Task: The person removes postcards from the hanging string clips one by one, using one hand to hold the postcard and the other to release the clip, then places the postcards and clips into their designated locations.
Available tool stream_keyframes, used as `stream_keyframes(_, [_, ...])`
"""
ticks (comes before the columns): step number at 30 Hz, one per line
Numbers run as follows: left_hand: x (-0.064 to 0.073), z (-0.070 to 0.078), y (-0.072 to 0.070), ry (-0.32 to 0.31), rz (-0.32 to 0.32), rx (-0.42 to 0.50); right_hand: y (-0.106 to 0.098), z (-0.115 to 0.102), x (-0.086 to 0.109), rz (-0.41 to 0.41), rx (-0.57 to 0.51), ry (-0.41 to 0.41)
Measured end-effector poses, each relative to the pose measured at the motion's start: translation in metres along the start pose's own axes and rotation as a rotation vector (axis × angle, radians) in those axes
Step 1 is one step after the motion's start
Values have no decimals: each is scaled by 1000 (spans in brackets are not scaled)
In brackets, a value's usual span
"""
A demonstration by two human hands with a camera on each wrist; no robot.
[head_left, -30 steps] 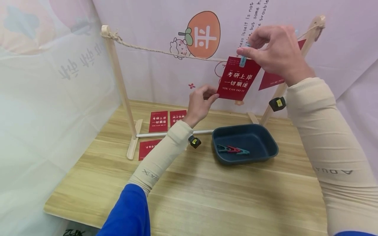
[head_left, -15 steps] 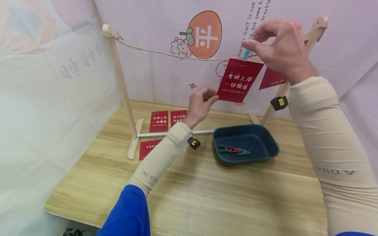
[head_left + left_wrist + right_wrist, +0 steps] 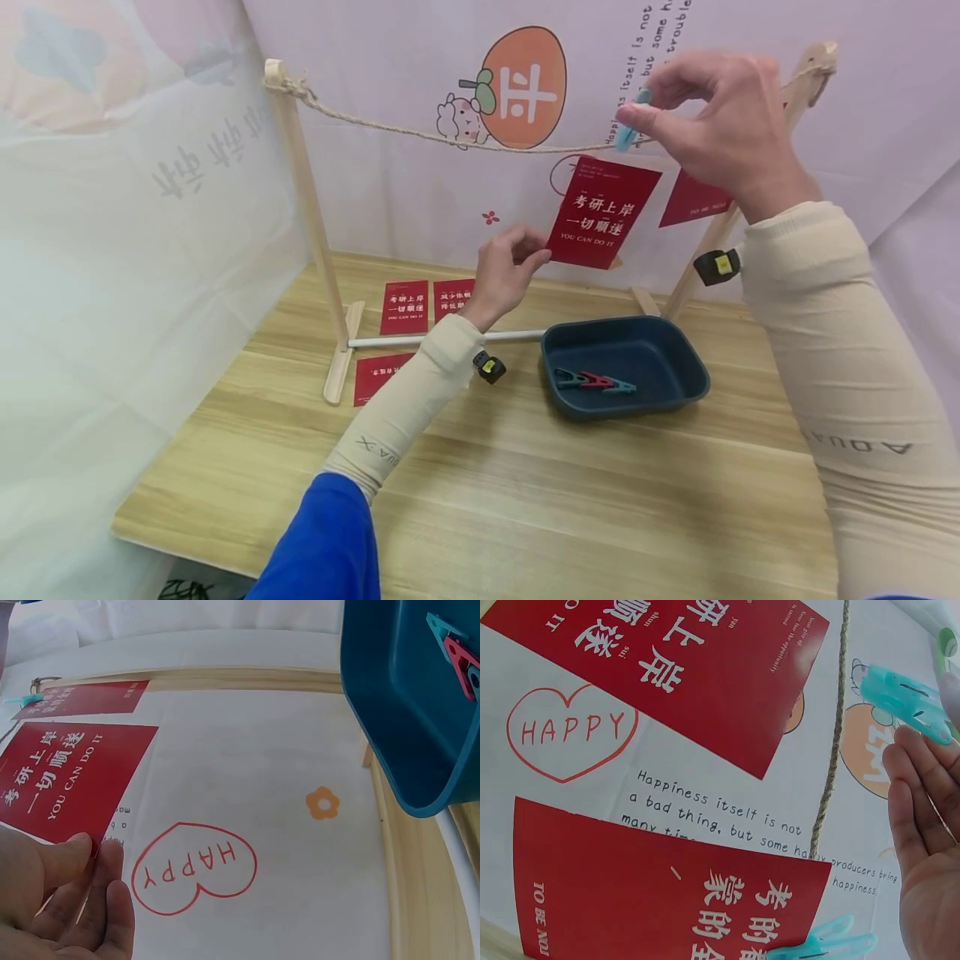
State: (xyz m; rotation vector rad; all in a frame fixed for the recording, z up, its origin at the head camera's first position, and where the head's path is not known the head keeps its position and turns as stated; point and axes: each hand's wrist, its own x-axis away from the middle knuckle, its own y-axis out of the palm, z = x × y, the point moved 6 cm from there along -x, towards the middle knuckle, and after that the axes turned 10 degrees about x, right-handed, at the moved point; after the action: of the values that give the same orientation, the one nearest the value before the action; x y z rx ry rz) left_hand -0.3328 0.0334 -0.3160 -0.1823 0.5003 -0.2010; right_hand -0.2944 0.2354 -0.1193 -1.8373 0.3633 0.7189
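In the head view my left hand [image 3: 504, 277] pinches a red printed card [image 3: 603, 218] by its lower left corner. The card hangs tilted just below the rope [image 3: 412, 133], apart from it. Above the card, my right hand [image 3: 731, 129] pinches a light blue clothespin [image 3: 626, 138] at the rope's height. The right wrist view shows this clothespin [image 3: 900, 694] between thumb and fingertips, away from the card [image 3: 727, 682]. A second red card [image 3: 667, 885] hangs on the rope to the right, held by another blue clothespin [image 3: 825, 941].
The rope spans two wooden posts [image 3: 300, 192] joined by a white rod [image 3: 386, 342]. A dark blue basin [image 3: 637, 343] holds several clothespins [image 3: 596, 382]. More red cards [image 3: 405, 308] lie on the wooden table [image 3: 525, 500] at left, partly behind my left forearm.
The clothespin, which overlapped the card's top edge a second ago, has come up off it. The card has dropped slightly with my left hand; my right hand has shifted a little right.
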Motion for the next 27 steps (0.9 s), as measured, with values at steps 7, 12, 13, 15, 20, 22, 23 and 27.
stream_keyframes(7, [3, -3, -6, -14, 7, -4, 3, 3, 5, -54, -1, -18])
stream_keyframes(12, [5, -7, -11, -44, 22, 1, 6, 3, 9, -72, -15, -44])
stream_keyframes(13, [5, -8, -11, -52, 25, 4, 6, 3, 10, -72, -20, -50])
stream_keyframes(15, [6, -11, -12, -70, 30, 8, 9, 4, 12, -73, -26, -66])
stream_keyframes(20, [7, -17, -16, -107, 41, 29, 15, 5, 17, -97, -16, -91])
stream_keyframes(22, [7, -19, -18, -111, 45, 34, 17, 6, 19, -108, -15, -101])
stream_keyframes(23, [7, -20, -19, -111, 48, 33, 17, 7, 20, -111, -17, -106])
stream_keyframes(27, [9, -22, -23, -114, 63, 26, 22, 10, 24, -131, -17, -117])
